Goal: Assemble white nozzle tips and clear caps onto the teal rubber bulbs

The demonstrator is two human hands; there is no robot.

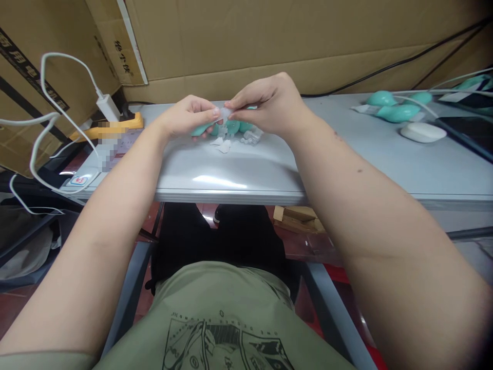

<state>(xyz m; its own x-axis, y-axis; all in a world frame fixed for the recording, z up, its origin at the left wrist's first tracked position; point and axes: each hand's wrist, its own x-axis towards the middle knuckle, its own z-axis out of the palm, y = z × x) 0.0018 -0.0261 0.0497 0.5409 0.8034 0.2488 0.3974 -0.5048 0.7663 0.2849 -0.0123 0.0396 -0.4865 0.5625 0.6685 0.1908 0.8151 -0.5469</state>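
My left hand (187, 117) is closed round a smooth teal rounded item (201, 129), its thumb and fingertips at the item's whitish translucent end (224, 113). From the other side, my right hand (271, 105) pinches this same translucent end between thumb and fingers. Under and behind the hands lie more teal rounded items (232, 127), partly hidden by the fingers. Small white torn scraps (223, 147) are on the table just in front of them, with clear crumpled bits (252, 136) below my right hand.
The grey table (231, 174) backs onto a cardboard wall (246, 46). At right are teal bulb-shaped items (398, 113), a white rounded case (422, 132) and a dark device (470, 136). At left, a white charger (108, 107) with looping cable stands near a yellow-orange tool (133, 121).
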